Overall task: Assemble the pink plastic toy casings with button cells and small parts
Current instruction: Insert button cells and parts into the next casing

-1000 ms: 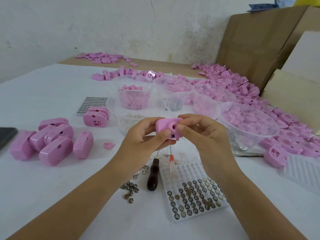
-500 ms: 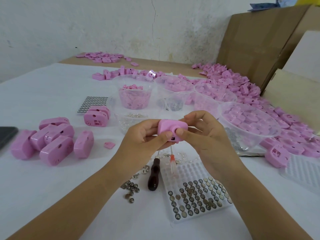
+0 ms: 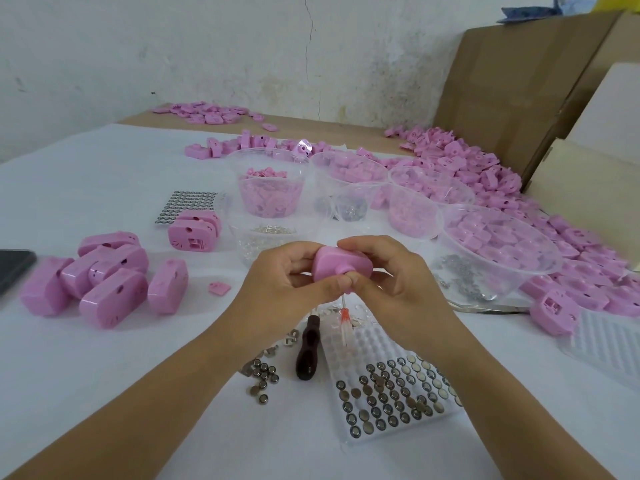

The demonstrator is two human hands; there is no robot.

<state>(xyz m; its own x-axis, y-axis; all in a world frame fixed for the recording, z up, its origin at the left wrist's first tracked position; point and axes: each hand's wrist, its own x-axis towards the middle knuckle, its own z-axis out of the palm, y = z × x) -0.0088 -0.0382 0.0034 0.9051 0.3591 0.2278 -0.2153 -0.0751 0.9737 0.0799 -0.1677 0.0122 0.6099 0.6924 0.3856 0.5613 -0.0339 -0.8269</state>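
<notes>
A pink toy casing point(image 3: 337, 266) with a round knob on its front is pinched between both hands above the table's middle. My left hand point(image 3: 282, 282) grips its left side, my right hand point(image 3: 391, 282) grips its right side, and both thumbs press on its front. Under my hands lie a dark-handled screwdriver point(image 3: 308, 351) and a clear-handled one with a red collar point(image 3: 345, 323). A clear tray of button cells point(image 3: 391, 400) sits near my right forearm. Loose button cells point(image 3: 263, 379) lie beside the dark screwdriver.
Several closed pink casings point(image 3: 104, 282) lie at the left. Clear tubs point(image 3: 272, 188) of pink and metal parts stand behind my hands, and a big clear bowl point(image 3: 498, 251) at the right. Pink shells point(image 3: 485, 174) are heaped along cardboard boxes point(image 3: 512, 88). A dark phone point(image 3: 12, 268) lies at the left edge.
The casing has been turned in my hands so its knobbed front tilts down toward me. Both thumbs have closed over that face.
</notes>
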